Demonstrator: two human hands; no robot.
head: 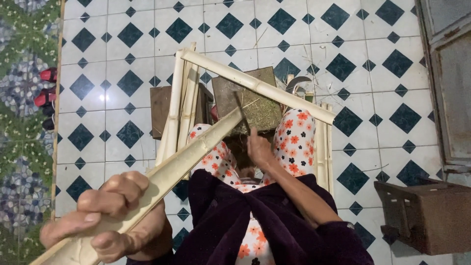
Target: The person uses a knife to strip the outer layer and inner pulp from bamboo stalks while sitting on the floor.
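My left hand (115, 213) is at the lower left, gripping a long pale split bamboo piece (196, 149). The piece slants up to the right, and its far end rests on a wooden chopping block (255, 86) covered with fibres. My right hand (258, 147) sits between my knees, which are in flowered cloth. Its fingers are closed around the handle of a dark knife (241, 105). The knife's blade meets the bamboo's far end at the block. A second bamboo piece (274, 93) lies slanting across the block, beyond the knife.
Several bamboo strips lean at the left (176, 108) and right (324, 147) of my legs. A curved sickle (297, 82) lies behind the block, and a brown board (159, 110) lies to its left. A brown wooden box (427, 216) stands at the lower right. Red sandals (46, 88) are on the far left. The floor is tiled.
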